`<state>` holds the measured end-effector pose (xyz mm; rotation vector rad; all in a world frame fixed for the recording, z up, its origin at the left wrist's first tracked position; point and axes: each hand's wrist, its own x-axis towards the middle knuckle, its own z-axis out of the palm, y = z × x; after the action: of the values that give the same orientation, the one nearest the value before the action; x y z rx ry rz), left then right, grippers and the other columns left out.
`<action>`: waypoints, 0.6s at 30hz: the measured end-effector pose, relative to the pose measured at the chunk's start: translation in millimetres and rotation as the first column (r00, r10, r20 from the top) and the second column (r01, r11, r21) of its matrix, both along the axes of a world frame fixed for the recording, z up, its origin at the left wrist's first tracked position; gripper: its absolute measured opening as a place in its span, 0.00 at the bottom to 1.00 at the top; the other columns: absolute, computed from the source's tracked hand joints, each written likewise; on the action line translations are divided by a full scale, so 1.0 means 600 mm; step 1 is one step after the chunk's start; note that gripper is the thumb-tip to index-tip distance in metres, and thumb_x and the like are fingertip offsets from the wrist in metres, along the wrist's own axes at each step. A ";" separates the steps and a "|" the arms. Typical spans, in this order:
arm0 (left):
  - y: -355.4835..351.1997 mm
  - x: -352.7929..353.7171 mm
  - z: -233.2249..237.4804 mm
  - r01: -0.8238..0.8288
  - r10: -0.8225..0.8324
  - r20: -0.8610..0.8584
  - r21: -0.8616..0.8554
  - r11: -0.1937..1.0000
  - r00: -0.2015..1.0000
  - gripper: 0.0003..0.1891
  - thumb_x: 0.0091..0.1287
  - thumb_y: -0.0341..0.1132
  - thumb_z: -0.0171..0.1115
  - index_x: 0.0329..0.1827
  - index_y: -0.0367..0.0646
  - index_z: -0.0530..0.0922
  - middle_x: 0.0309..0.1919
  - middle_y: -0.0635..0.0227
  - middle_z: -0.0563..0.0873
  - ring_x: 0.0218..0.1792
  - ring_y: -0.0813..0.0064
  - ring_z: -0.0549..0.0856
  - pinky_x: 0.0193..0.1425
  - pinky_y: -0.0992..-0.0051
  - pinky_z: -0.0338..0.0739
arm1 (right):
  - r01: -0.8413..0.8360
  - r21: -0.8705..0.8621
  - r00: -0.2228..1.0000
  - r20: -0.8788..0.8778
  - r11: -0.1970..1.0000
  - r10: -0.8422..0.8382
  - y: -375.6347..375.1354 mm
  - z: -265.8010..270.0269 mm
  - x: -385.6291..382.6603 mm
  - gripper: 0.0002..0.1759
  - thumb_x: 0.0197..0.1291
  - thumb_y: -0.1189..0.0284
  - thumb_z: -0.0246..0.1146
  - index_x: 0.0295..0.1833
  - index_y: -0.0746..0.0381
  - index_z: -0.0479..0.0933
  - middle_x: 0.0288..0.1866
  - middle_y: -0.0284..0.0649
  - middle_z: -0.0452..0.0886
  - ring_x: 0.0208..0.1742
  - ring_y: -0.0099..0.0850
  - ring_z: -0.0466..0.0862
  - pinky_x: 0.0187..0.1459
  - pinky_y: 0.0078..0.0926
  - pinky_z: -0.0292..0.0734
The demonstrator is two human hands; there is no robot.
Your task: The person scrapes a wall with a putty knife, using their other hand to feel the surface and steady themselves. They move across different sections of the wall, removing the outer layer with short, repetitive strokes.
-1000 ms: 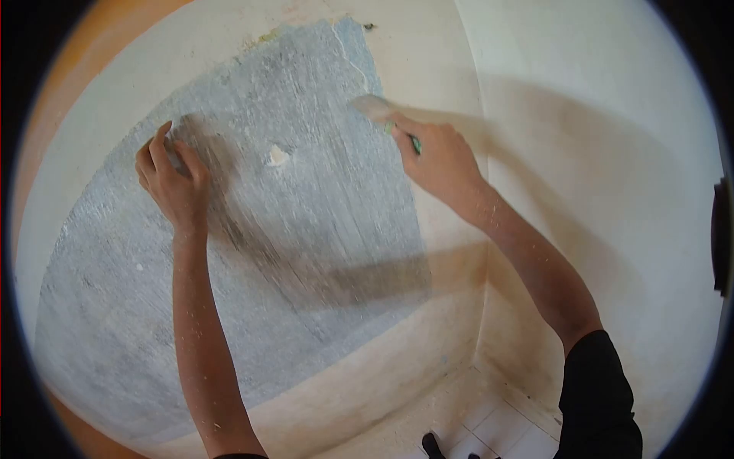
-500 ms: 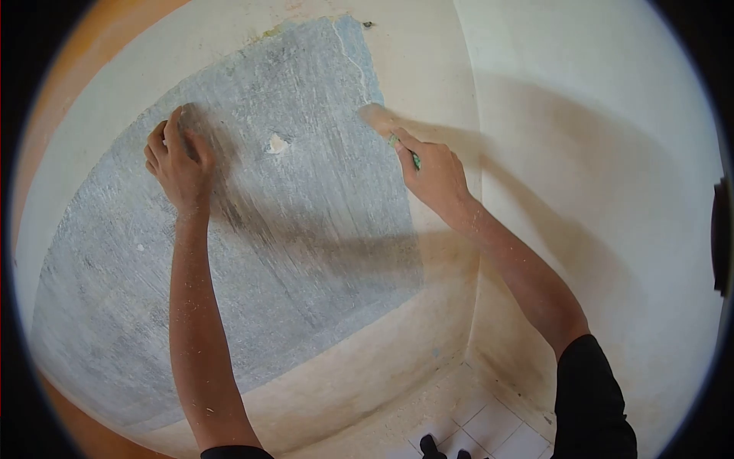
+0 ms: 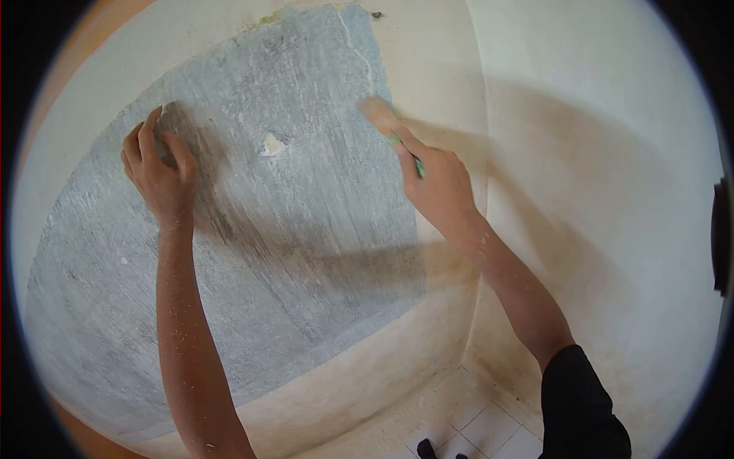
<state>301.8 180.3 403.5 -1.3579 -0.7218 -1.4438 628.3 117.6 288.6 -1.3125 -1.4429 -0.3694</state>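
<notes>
My right hand (image 3: 443, 180) grips a scraper with a green handle (image 3: 418, 164). Its broad blade (image 3: 380, 115) lies against the wall at the right border of the grey-blue patch (image 3: 321, 206), slanting up to the left. A thin pale crack line (image 3: 358, 52) runs above the blade. On the left, my left hand (image 3: 162, 172) rests at the grey patch with fingers bent and thumb apart; it holds nothing visible. Between the hands is a small white chipped spot (image 3: 272, 144).
Cream wall paint (image 3: 428, 69) surrounds the patch. A side wall (image 3: 589, 153) meets it at a corner on the right, bearing my arm's shadow. Below are floor tiles (image 3: 489, 428) and dark shoe tips (image 3: 426, 449). A dark object (image 3: 719, 237) sits at the far right edge.
The view has shifted slightly. The scraper blade has slid a little up and left over the patch's border. My left hand appears farther left, its fingers still bent.
</notes>
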 end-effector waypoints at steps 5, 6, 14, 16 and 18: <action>0.002 0.002 0.002 -0.016 0.016 0.008 0.034 0.999 1.000 0.17 0.71 0.29 0.55 0.62 0.46 0.79 0.53 0.61 0.79 0.60 0.62 0.76 0.68 0.59 0.68 | -0.041 0.179 0.999 -0.005 0.983 0.043 0.020 0.064 0.003 0.16 0.73 0.65 0.55 0.57 0.59 0.82 0.26 0.55 0.83 0.29 0.53 0.84 0.34 0.48 0.78; 0.001 0.002 0.002 -0.020 0.020 0.008 0.047 0.999 1.000 0.18 0.69 0.28 0.57 0.61 0.46 0.80 0.52 0.62 0.79 0.58 0.63 0.77 0.68 0.58 0.68 | -0.044 0.177 0.999 -0.007 0.983 0.046 0.012 0.065 0.003 0.16 0.73 0.65 0.55 0.57 0.59 0.82 0.26 0.55 0.83 0.29 0.53 0.84 0.34 0.48 0.78; 0.001 0.001 -0.001 -0.025 0.024 0.017 0.016 1.000 1.000 0.16 0.72 0.29 0.55 0.62 0.45 0.79 0.54 0.61 0.78 0.61 0.60 0.75 0.68 0.58 0.68 | -0.047 0.059 0.999 -0.020 0.997 0.048 -0.007 0.049 0.009 0.18 0.73 0.64 0.53 0.60 0.59 0.81 0.27 0.56 0.83 0.32 0.56 0.84 0.37 0.50 0.79; -0.002 0.001 0.001 -0.034 0.034 0.015 0.012 0.999 0.999 0.16 0.72 0.30 0.56 0.62 0.44 0.79 0.54 0.61 0.78 0.61 0.60 0.75 0.68 0.58 0.69 | -0.049 0.079 0.999 -0.018 0.996 0.051 0.000 0.059 0.005 0.18 0.73 0.64 0.53 0.60 0.59 0.81 0.27 0.56 0.83 0.32 0.56 0.84 0.37 0.50 0.79; -0.007 0.001 -0.007 -0.022 0.022 0.013 -0.003 1.000 1.000 0.16 0.71 0.30 0.56 0.61 0.45 0.79 0.54 0.60 0.78 0.60 0.60 0.75 0.68 0.58 0.68 | -0.029 0.053 0.999 0.016 0.998 0.028 -0.009 0.036 -0.003 0.18 0.73 0.64 0.53 0.60 0.59 0.81 0.28 0.56 0.84 0.33 0.55 0.85 0.37 0.50 0.79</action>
<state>302.4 176.0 399.5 -1.3400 -0.7460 -1.4357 626.4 112.5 310.1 -1.2471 -1.4538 -0.3972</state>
